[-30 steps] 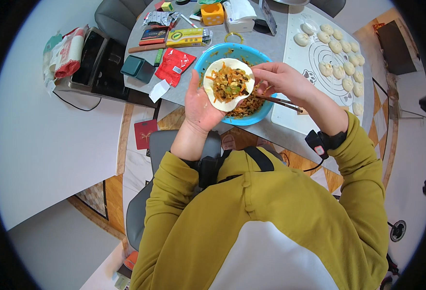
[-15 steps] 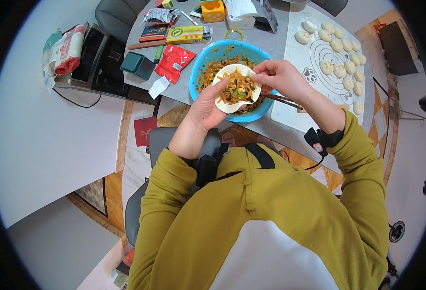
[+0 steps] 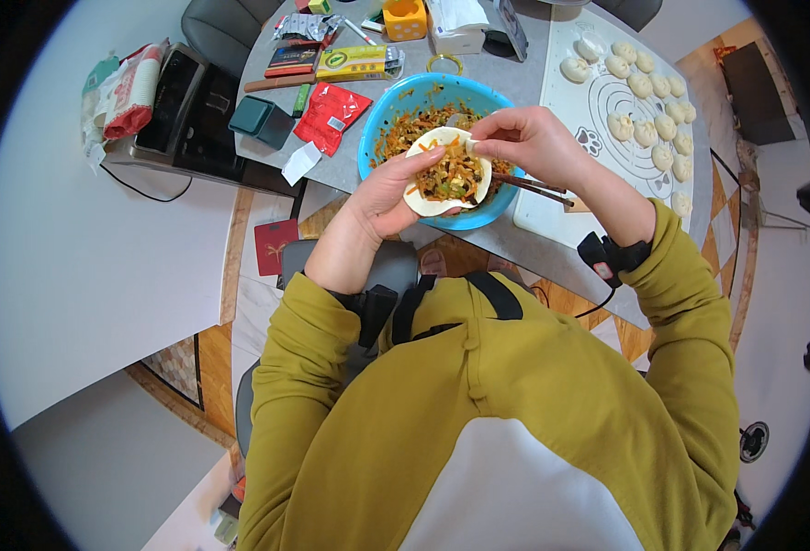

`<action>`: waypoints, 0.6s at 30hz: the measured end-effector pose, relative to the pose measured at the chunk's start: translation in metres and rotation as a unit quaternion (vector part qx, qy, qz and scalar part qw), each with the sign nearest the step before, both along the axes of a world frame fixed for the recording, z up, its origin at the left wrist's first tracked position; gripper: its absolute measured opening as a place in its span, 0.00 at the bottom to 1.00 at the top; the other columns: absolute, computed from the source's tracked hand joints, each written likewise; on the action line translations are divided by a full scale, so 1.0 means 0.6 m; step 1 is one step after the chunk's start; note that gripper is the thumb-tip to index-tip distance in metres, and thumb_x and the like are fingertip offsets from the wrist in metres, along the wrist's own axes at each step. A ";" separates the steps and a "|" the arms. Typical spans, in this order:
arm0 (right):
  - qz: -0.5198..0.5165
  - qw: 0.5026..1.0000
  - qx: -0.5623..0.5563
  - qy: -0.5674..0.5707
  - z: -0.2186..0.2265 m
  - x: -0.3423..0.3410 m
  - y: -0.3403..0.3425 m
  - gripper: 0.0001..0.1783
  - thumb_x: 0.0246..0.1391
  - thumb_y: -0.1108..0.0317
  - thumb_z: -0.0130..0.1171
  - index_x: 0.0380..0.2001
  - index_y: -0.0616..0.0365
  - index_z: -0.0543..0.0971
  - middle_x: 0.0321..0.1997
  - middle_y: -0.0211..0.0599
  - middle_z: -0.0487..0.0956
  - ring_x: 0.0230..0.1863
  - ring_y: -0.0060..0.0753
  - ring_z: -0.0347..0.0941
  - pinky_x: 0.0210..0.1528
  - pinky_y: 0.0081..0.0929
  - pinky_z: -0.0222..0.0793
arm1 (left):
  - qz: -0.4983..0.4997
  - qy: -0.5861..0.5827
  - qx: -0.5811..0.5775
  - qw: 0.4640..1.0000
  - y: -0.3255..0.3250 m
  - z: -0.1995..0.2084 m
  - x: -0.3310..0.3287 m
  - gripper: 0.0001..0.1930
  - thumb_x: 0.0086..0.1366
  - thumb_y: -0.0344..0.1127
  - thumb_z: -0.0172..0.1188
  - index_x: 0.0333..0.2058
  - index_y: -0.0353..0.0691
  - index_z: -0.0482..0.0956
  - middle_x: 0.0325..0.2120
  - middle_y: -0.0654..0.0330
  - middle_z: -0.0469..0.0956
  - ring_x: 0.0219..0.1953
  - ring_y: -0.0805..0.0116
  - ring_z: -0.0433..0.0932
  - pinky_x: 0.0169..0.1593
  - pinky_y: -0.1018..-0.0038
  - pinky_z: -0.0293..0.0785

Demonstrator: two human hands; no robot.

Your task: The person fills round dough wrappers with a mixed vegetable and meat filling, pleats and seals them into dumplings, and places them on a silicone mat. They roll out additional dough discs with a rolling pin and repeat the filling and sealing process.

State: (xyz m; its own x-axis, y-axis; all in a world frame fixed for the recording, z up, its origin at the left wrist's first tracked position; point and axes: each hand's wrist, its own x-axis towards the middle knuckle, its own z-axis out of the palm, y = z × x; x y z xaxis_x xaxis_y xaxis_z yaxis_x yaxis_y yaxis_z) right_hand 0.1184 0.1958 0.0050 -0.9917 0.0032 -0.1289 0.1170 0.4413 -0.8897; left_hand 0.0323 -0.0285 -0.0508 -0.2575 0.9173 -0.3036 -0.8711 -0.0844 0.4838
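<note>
Bright, even light falls on the tabletop (image 3: pixel 510 78) with soft shadows, while straight edges bow toward the blackened, blue-fringed rim.

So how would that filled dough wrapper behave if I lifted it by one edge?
The dough wrapper is likely floppy and easily stretched, since it looks thin and the left hand cradles it. Its filling looks like loose shreds heaped uncovered in the open wrapper, so it would probably spill when tipped.
</note>
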 end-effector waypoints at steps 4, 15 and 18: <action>-0.030 0.999 0.012 -0.015 -0.004 0.006 -0.005 0.10 0.57 0.67 0.67 0.38 0.63 0.83 0.31 0.34 0.84 0.34 0.21 0.79 0.41 0.23 0.76 | 0.003 -0.026 -0.003 1.000 -0.004 0.003 0.007 0.23 0.73 0.42 0.55 0.64 0.45 0.66 0.55 0.54 0.77 0.54 0.59 0.81 0.41 0.60 0.88; -0.059 0.997 0.019 -0.035 -0.022 0.018 -0.016 0.09 0.55 0.68 0.68 0.38 0.60 0.85 0.33 0.33 0.83 0.33 0.27 0.80 0.38 0.26 0.76 | 0.004 0.010 -0.088 0.996 0.001 0.003 0.005 0.20 0.73 0.45 0.57 0.60 0.46 0.72 0.50 0.59 0.81 0.46 0.66 0.84 0.33 0.71 0.88; 0.030 0.974 0.183 0.128 -0.015 0.021 -0.016 0.08 0.52 0.69 0.69 0.36 0.58 0.85 0.36 0.36 0.83 0.34 0.38 0.80 0.38 0.31 0.77 | -0.015 0.023 -0.115 0.993 0.004 0.001 -0.002 0.20 0.73 0.45 0.56 0.59 0.45 0.72 0.49 0.59 0.81 0.45 0.66 0.85 0.33 0.71 0.88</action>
